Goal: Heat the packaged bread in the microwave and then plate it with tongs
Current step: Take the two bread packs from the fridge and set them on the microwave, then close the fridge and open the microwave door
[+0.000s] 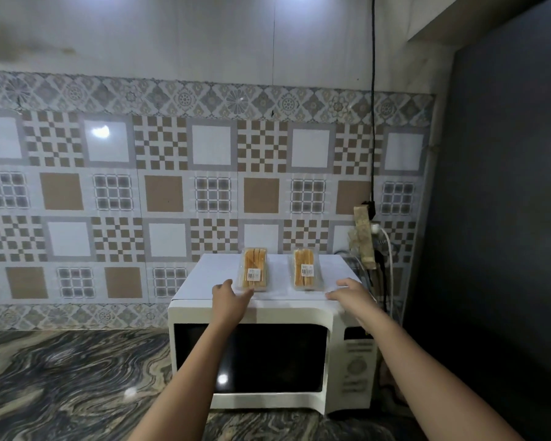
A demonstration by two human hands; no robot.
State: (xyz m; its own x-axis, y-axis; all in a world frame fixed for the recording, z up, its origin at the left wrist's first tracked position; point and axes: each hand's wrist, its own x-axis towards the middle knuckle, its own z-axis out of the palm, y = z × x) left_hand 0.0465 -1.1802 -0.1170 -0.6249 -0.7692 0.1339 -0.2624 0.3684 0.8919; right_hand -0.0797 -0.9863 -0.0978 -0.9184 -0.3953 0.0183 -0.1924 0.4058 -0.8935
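A white microwave (299, 315) stands on the marbled counter with its dark door shut. On its top lie two clear packs of sliced bread: a left pack (253, 268) and a right pack (304, 268), each with a white label. My left hand (229, 296) reaches over the front edge, fingertips touching the near end of the left pack, fingers apart. My right hand (350, 292) hovers open near the top's right front corner, just right of the right pack, holding nothing. No tongs or plate are in view.
The dark swirled counter (70, 386) stretches left of the microwave. A patterned tile wall (140, 192) is behind. At the right, a power strip (365, 233) with plugs and cables hangs beside a dark panel (497, 218). The control panel (357, 367) is on the microwave's right.
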